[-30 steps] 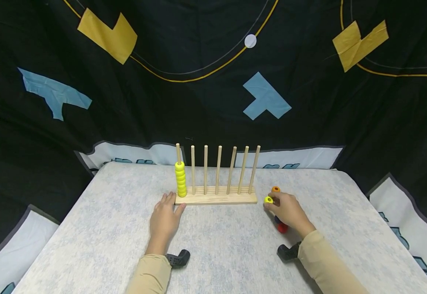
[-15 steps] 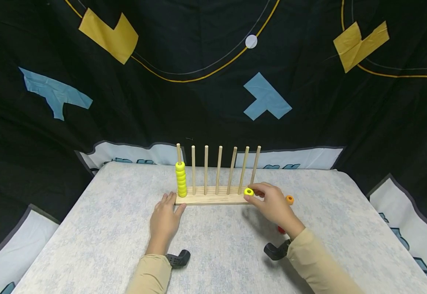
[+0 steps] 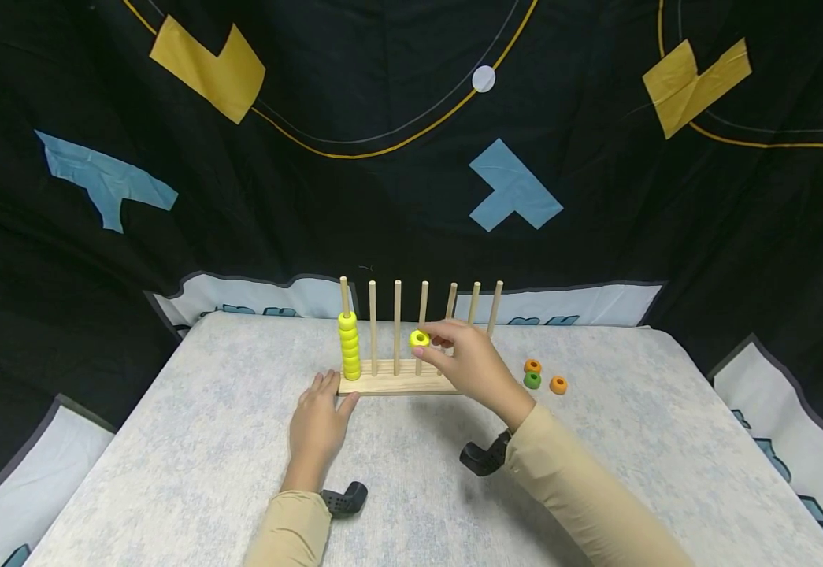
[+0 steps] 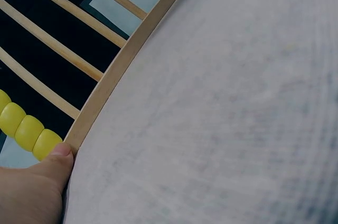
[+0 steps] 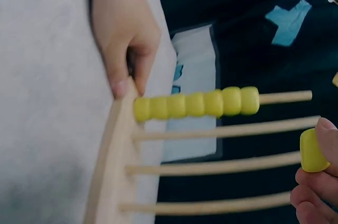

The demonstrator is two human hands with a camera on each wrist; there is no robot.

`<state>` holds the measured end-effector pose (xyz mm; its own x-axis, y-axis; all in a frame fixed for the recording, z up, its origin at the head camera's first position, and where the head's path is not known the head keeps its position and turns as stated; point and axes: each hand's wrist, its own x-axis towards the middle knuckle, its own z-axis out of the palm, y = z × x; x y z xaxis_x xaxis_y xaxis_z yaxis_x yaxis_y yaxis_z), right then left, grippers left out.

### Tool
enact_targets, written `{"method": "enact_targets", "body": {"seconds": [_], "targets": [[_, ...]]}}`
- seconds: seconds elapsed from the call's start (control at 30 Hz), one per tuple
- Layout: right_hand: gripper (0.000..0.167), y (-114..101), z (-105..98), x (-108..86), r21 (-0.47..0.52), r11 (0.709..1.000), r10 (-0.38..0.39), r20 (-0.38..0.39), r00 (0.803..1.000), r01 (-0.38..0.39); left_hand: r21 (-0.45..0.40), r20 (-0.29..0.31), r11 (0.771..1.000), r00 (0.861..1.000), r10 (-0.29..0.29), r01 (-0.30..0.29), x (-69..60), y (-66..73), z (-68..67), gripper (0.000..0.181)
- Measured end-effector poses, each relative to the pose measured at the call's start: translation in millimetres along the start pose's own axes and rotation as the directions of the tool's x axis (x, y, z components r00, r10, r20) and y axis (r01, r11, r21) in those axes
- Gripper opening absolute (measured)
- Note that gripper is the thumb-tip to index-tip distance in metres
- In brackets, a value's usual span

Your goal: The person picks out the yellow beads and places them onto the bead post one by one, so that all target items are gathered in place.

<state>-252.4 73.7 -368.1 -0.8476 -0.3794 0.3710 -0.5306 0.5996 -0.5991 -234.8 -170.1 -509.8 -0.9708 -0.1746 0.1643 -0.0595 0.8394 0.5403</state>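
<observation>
A wooden peg rack (image 3: pixel 390 383) with several upright pegs stands on the table. Yellow beads (image 3: pixel 350 346) are stacked on its leftmost peg. My left hand (image 3: pixel 316 421) holds the left end of the base; in the right wrist view its thumb and a finger straddle that end. Between thumb and fingers, my right hand (image 3: pixel 478 362) pinches a single yellow bead (image 3: pixel 420 338), hole visible, in front of the middle pegs and off any peg. The right wrist view has this yellow bead (image 5: pixel 312 151) at the right edge, near the tips of the bare pegs.
To the right of the rack lie two orange beads, one at the back (image 3: pixel 532 366) and one farther right (image 3: pixel 558 385), and a green bead (image 3: pixel 532 380). A black curtain (image 3: pixel 354 213) hangs behind the light table (image 3: pixel 198 441). My right forearm covers part of the tabletop.
My right hand has lifted the yellow bead from the loose beads and carried it left to the middle pegs. The red bead is now out of sight. My left hand has stayed put.
</observation>
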Motion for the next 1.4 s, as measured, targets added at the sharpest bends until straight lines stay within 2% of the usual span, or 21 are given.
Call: {"method": "enact_targets", "body": {"seconds": [0.33, 0.57, 0.8, 1.13, 1.4], "targets": [[0.044, -35.8, 6.8, 38.5, 0.013, 0.996, -0.092, -0.038, 0.995, 0.092, 0.002, -0.003, 1.0, 1.0, -0.003, 0.003, -0.2, 0.2, -1.1, 0.064], [0.044, -52.1, 8.5, 64.4, 0.052, 0.989, -0.137, -0.068, 0.988, 0.14, -0.004, -0.007, 1.0, 1.0, -0.003, 0.003, 0.0, -0.4, -0.3, 0.064], [0.044, -65.2, 12.9, 85.3, 0.06, 0.991, -0.115, -0.031, 0.993, 0.117, -0.009, -0.014, 1.0, 1.0, -0.002, 0.002, -0.2, -0.4, -1.0, 0.064], [0.046, -74.6, 20.1, 101.7, -0.022, 0.995, -0.096, 0.024, 0.995, 0.097, -0.002, -0.01, 1.0, 1.0, -0.016, 0.016, 0.1, 0.3, 0.5, 0.064], [0.045, -76.7, 24.7, 105.4, -0.08, 0.989, -0.119, 0.05, 0.992, 0.123, -0.002, -0.014, 1.0, 1.0, -0.012, 0.012, -0.1, 1.2, -0.7, 0.064]]}}
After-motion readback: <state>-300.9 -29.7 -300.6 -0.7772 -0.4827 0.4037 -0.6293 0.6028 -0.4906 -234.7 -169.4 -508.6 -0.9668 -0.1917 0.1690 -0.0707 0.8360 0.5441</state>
